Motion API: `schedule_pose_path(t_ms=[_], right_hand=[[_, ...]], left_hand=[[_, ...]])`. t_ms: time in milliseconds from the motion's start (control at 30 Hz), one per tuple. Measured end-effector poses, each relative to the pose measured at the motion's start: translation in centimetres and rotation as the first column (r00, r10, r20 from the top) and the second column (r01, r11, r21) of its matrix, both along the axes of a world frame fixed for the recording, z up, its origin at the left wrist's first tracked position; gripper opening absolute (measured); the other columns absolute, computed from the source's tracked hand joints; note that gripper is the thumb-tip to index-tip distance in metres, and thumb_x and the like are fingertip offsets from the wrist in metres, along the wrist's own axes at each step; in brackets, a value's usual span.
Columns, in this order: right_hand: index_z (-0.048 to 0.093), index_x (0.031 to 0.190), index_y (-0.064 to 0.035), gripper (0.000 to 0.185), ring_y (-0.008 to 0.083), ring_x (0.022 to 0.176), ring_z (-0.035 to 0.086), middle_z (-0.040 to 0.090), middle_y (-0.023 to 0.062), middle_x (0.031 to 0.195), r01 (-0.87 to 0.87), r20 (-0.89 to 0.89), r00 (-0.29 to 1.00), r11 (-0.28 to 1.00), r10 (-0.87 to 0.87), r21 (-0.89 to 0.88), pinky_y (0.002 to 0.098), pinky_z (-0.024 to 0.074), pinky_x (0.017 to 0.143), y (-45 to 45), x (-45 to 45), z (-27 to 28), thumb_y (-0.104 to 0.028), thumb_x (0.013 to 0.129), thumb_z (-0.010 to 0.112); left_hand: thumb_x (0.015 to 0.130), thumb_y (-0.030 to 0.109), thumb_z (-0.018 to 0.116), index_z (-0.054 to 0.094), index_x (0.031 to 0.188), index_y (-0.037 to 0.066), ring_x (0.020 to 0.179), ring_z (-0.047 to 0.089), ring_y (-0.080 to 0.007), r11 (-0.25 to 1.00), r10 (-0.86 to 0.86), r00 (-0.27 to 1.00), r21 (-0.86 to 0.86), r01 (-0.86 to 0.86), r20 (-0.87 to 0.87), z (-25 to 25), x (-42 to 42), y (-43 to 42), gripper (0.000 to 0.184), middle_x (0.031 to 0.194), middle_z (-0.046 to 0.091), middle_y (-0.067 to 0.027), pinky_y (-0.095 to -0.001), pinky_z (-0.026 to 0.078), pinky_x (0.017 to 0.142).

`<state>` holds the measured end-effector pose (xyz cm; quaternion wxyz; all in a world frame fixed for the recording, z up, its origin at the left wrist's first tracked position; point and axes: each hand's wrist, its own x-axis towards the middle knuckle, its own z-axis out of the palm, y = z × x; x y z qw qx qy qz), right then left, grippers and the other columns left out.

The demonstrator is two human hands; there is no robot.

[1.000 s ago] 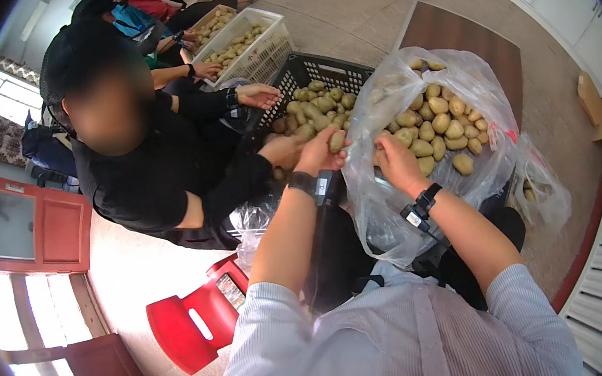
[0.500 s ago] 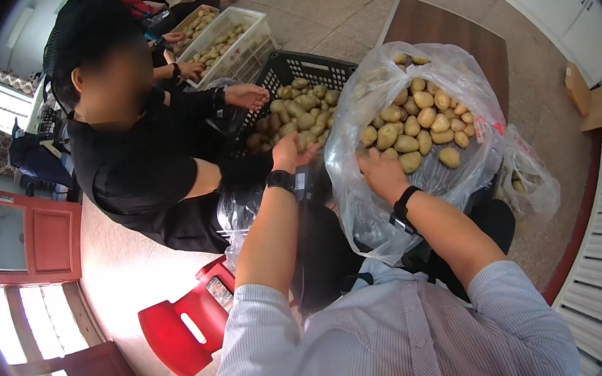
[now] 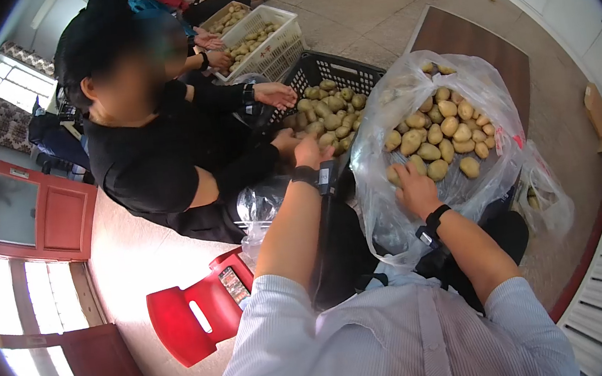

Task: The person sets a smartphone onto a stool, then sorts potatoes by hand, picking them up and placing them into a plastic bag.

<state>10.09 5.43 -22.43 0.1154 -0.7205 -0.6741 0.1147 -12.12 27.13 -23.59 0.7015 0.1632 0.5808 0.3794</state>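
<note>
My left hand [image 3: 310, 153] is over the near edge of a black plastic crate [image 3: 335, 65] of potatoes [image 3: 334, 104]. Its fingers are stretched out and apart, with nothing seen in them. Inside a clear plastic bag [image 3: 386, 215], my right hand [image 3: 417, 189] has its fingers curled on a potato [image 3: 394, 175] at the left side of the pile. More potatoes [image 3: 450, 126] fill the far part of the bag. A co-worker's hand [image 3: 275, 95] hovers at the crate's left rim, and their other hand [image 3: 285, 144] is close to my left hand.
A co-worker in black sits at my left. Behind the crate stands a white crate [image 3: 285, 47] of potatoes with other people's hands at it. A brown board [image 3: 473, 35] lies beyond the bag. A smaller bag [image 3: 547, 193] is at right, a red stool [image 3: 190, 319] at left.
The view has shifted, so the scene sits further right. My left hand's fingers have spread over the crate. My right hand stays at the bag's left side, its fingers by the potatoes.
</note>
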Motion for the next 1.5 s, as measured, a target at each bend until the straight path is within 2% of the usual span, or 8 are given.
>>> schedule_pose_path(t_ms=[300,367,633,900,1233,1333,1400,1500], right_hand=[[0.047,0.131,-0.0114,0.052,0.0340,0.095,0.065,0.057,0.0150,0.118,0.290,-0.438,0.881,0.936,-0.181,0.199,0.0426,0.0535,0.078,0.0,2.1,-1.9,-0.021,0.082,0.063],[0.048,0.132,-0.0100,0.049,0.0252,0.089,0.064,0.059,0.0109,0.111,0.404,-0.863,0.242,0.855,-0.444,-0.327,0.0356,0.0524,0.066,0.1,2.5,-0.3,-0.026,0.086,0.058],[0.047,0.136,-0.0107,0.050,0.0125,0.066,0.056,0.061,0.0045,0.095,0.273,-0.886,-0.280,0.855,-0.368,-0.442,0.0252,0.0432,0.055,1.7,1.5,2.7,-0.027,0.088,0.051],[0.048,0.129,-0.0028,0.048,0.0121,0.087,0.059,0.060,0.0087,0.111,0.126,-0.969,0.203,0.985,-0.139,-0.115,0.0255,0.0476,0.065,3.8,-3.3,6.0,-0.030,0.092,0.061],[0.048,0.129,-0.0013,0.037,0.0158,0.090,0.060,0.059,0.0133,0.117,0.124,-0.971,0.191,0.985,-0.145,-0.123,0.0276,0.0511,0.071,2.7,-2.6,5.0,-0.023,0.100,0.051],[0.050,0.129,-0.0031,0.038,0.0227,0.091,0.064,0.060,0.0149,0.116,0.148,-0.916,0.399,0.988,-0.028,0.034,0.0337,0.0524,0.073,2.7,-1.4,1.9,-0.022,0.097,0.054],[0.051,0.129,-0.0051,0.039,0.0331,0.092,0.065,0.056,0.0167,0.122,0.148,-0.371,0.928,0.947,-0.033,0.285,0.0424,0.0526,0.076,2.0,-0.1,0.4,-0.018,0.092,0.056],[0.052,0.128,-0.0087,0.041,0.0402,0.093,0.063,0.049,0.0173,0.132,0.193,-0.276,0.950,0.969,-0.145,0.156,0.0487,0.0519,0.078,0.3,1.2,0.3,-0.014,0.087,0.055]], left_hand=[[0.094,0.027,0.054,0.046,0.124,0.001,0.086,0.064,-0.0333,0.982,-0.184,0.979,0.066,0.179,0.083,2.6,1.5,-1.5,0.040,0.114,0.054,-0.0152,-0.0424,0.054,0.069],[0.096,0.030,0.052,0.050,0.121,0.003,0.084,0.065,-0.0303,0.941,-0.334,0.941,0.079,0.329,0.056,3.7,1.7,-2.1,0.038,0.112,0.058,-0.0119,-0.0403,0.053,0.068],[0.097,0.044,0.050,0.052,0.114,0.009,0.065,0.058,-0.0184,0.750,-0.658,0.753,0.092,0.655,0.005,7.0,3.5,-3.7,0.039,0.104,0.062,-0.0067,-0.0297,0.043,0.053],[0.096,0.052,0.050,0.051,0.122,0.009,0.059,0.057,-0.0150,0.581,-0.809,0.586,0.091,0.809,-0.041,8.4,4.0,-4.4,0.051,0.098,0.063,-0.0056,-0.0260,0.041,0.049],[0.093,0.033,0.063,0.057,0.112,0.010,0.056,0.056,-0.0154,0.634,-0.769,0.640,0.145,0.760,0.009,8.0,3.4,-4.6,0.031,0.089,0.063,-0.0053,-0.0264,0.043,0.045],[0.094,0.031,0.062,0.057,0.111,0.010,0.055,0.056,-0.0170,0.695,-0.703,0.711,0.205,0.689,-0.005,6.7,3.0,-3.9,0.027,0.091,0.062,-0.0055,-0.0272,0.044,0.046],[0.094,0.030,0.062,0.057,0.109,0.010,0.060,0.057,-0.0187,0.761,-0.632,0.774,0.221,0.610,0.038,6.5,2.4,-3.4,0.026,0.092,0.063,-0.0074,-0.0298,0.045,0.047],[0.093,0.028,0.062,0.057,0.109,0.009,0.070,0.060,-0.0219,0.898,-0.409,0.906,0.219,0.380,0.105,6.5,2.3,-3.1,0.025,0.097,0.062,-0.0101,-0.0341,0.048,0.050]])
